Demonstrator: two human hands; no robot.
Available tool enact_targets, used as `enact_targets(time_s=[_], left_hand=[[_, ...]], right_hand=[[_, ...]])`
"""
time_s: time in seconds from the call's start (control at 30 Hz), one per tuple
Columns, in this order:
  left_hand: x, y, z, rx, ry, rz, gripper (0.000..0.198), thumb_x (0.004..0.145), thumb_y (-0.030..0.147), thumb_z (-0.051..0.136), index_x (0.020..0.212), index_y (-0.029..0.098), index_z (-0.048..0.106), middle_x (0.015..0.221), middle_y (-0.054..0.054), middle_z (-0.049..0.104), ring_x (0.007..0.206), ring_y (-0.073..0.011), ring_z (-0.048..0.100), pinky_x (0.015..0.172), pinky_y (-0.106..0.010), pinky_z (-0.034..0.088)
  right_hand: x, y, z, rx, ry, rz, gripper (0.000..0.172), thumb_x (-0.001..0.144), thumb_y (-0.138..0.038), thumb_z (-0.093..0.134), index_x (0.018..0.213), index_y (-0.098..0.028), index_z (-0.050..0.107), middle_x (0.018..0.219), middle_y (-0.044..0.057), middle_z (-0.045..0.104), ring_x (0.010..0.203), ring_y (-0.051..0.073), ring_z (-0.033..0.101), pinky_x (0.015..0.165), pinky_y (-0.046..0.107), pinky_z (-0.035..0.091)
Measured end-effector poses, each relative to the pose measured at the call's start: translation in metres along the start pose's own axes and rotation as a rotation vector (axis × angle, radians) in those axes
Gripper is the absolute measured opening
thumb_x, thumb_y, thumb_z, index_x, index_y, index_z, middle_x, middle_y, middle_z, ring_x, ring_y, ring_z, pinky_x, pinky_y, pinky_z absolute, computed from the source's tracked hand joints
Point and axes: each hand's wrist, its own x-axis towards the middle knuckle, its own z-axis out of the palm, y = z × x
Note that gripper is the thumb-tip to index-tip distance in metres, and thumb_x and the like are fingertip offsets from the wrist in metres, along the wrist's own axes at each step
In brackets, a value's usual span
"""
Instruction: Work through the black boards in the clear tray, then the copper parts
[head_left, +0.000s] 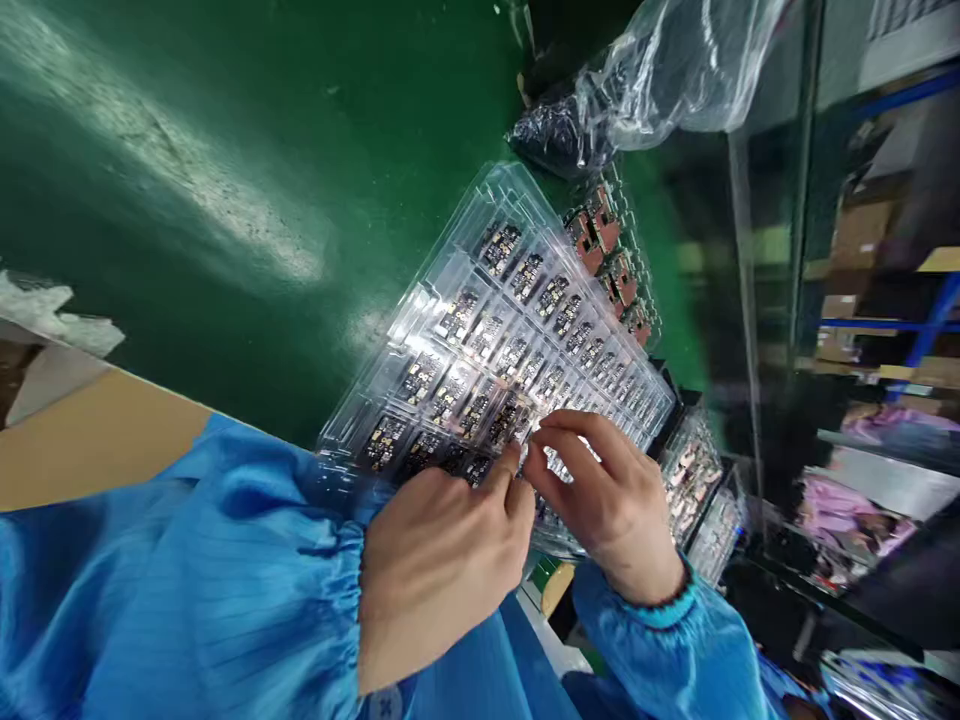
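Note:
A clear plastic blister tray (442, 290) lies tilted across the green surface, its pockets filled with several small dark circuit boards (501, 246). My left hand (439, 560) rests at the tray's near edge with its fingers curled and fingertip and thumb pinched together. My right hand (607, 500) meets it, fingers bent in a pinch over the same spot. What sits between the fingertips is too small to make out. Both wrists wear blue sleeves.
A second tray with reddish boards (604, 240) lies beyond the first. A crumpled clear plastic bag (675, 60) sits at the far end. More stacked trays (697, 480) stand to the right, with shelving (885, 300) behind them. A tan cardboard box (82, 430) sits on the left.

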Motion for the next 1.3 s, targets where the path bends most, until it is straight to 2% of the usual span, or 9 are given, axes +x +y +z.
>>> enact_targets(time_s=[0.2, 0.37, 0.53, 0.7, 0.87, 1.0, 1.17, 1.3], left_hand=[[0.000, 0.002, -0.004, 0.005, -0.079, 0.004, 0.024, 0.089, 0.007, 0.045, 0.103, 0.015, 0.063, 0.146, -0.016, 0.058, 0.051, -0.0192, 0.063, 0.043, -0.039, 0.047], [0.001, 0.003, -0.001, 0.026, -0.047, -0.001, 0.031, 0.090, 0.009, 0.048, 0.117, 0.013, 0.062, 0.150, -0.015, 0.055, 0.050, -0.0178, 0.062, 0.043, -0.038, 0.045], [0.000, 0.003, -0.002, 0.031, -0.017, -0.005, 0.017, 0.087, 0.009, 0.050, 0.097, 0.017, 0.061, 0.147, -0.012, 0.059, 0.046, -0.0179, 0.059, 0.041, -0.038, 0.042], [0.000, 0.003, -0.002, 0.052, -0.022, 0.015, 0.017, 0.087, 0.011, 0.053, 0.101, 0.016, 0.062, 0.146, -0.013, 0.060, 0.054, -0.0205, 0.065, 0.044, -0.037, 0.044], [0.000, 0.003, 0.000, 0.036, -0.033, 0.003, 0.023, 0.089, 0.011, 0.050, 0.107, 0.016, 0.065, 0.149, -0.010, 0.057, 0.050, -0.0195, 0.063, 0.043, -0.039, 0.045], [0.000, 0.003, -0.005, 0.039, -0.105, 0.029, 0.030, 0.091, 0.010, 0.048, 0.113, 0.015, 0.066, 0.152, -0.012, 0.054, 0.049, -0.0189, 0.063, 0.043, -0.040, 0.047], [0.004, 0.011, -0.012, 0.085, -0.316, 0.121, 0.032, 0.090, 0.003, 0.044, 0.106, 0.016, 0.069, 0.153, -0.012, 0.053, 0.055, -0.0175, 0.065, 0.048, -0.038, 0.051], [0.009, 0.020, -0.006, 0.118, -0.314, 0.093, 0.031, 0.094, 0.007, 0.044, 0.104, 0.018, 0.071, 0.157, -0.010, 0.048, 0.061, -0.0195, 0.068, 0.049, -0.038, 0.053]], right_hand=[[-0.005, 0.003, 0.005, 0.030, 0.077, -0.004, 0.007, 0.093, -0.011, 0.071, 0.095, -0.014, 0.065, 0.096, 0.007, 0.069, 0.084, 0.017, 0.066, 0.074, 0.029, 0.055], [-0.012, 0.004, 0.005, 0.061, 0.073, -0.024, 0.010, 0.092, -0.010, 0.072, 0.099, -0.012, 0.065, 0.099, 0.009, 0.069, 0.085, 0.018, 0.065, 0.076, 0.030, 0.055], [-0.014, 0.004, 0.005, 0.074, 0.072, -0.035, 0.011, 0.092, -0.009, 0.072, 0.100, -0.012, 0.065, 0.100, 0.009, 0.070, 0.085, 0.018, 0.065, 0.074, 0.031, 0.055], [-0.013, 0.007, 0.007, 0.085, 0.091, 0.029, 0.009, 0.093, -0.010, 0.070, 0.100, -0.014, 0.065, 0.100, 0.007, 0.069, 0.087, 0.018, 0.067, 0.075, 0.030, 0.056], [-0.014, 0.008, 0.009, 0.194, 0.091, 0.146, 0.010, 0.098, -0.011, 0.063, 0.107, -0.015, 0.064, 0.106, 0.009, 0.066, 0.098, 0.019, 0.067, 0.083, 0.030, 0.057], [-0.024, 0.006, 0.012, 0.252, 0.133, 0.262, 0.011, 0.099, -0.010, 0.060, 0.107, -0.017, 0.062, 0.106, 0.008, 0.064, 0.102, 0.019, 0.065, 0.086, 0.031, 0.056], [-0.042, 0.003, 0.022, 0.232, 0.157, 0.323, 0.012, 0.099, -0.009, 0.060, 0.108, -0.018, 0.062, 0.105, 0.008, 0.064, 0.101, 0.018, 0.064, 0.085, 0.031, 0.057], [-0.049, 0.003, 0.031, 0.234, 0.163, 0.323, 0.013, 0.099, -0.010, 0.061, 0.108, -0.018, 0.062, 0.105, 0.007, 0.064, 0.099, 0.018, 0.064, 0.084, 0.031, 0.057]])
